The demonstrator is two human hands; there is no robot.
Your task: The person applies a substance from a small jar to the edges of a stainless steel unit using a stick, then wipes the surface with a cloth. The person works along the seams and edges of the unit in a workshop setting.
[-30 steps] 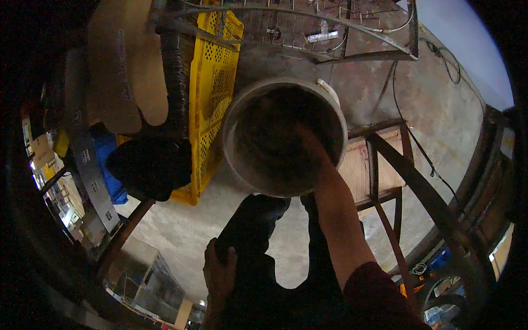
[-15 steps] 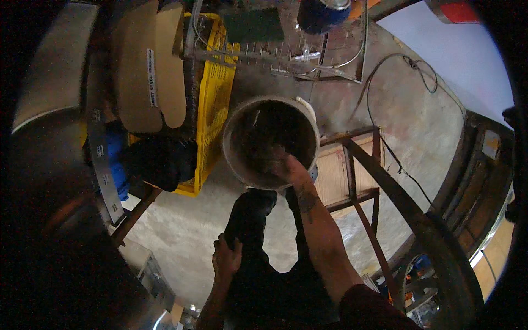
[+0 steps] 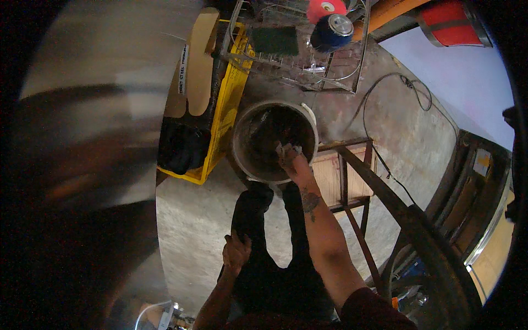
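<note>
A round bucket (image 3: pixel 237 144) with a pale rim and a dark inside stands in front of my knees. My right hand (image 3: pixel 289 158) reaches down into it, near its right side. The fingers are curled together around something small and pale grey, too dim to name. Whatever lies at the bottom of the bucket is lost in the dark. My left hand (image 3: pixel 236 253) rests on my left thigh, holding nothing, its fingers laid over the dark trousers.
A yellow crate (image 3: pixel 224 110) with tan, sole-shaped boards (image 3: pixel 203 66) stands left of the bucket. Beyond is a wire rack (image 3: pixel 308 71) carrying a green pad (image 3: pixel 276 40) and a blue can (image 3: pixel 332 34). A rusty metal frame (image 3: pixel 345 181) stands right. A large blurred metallic surface (image 3: pixel 104 137) fills the left.
My view has shifted, and the blurred metallic surface covers more of the left side. My right hand sits a little higher in the bucket, its curled fingers clearer. My left hand stays on my thigh.
</note>
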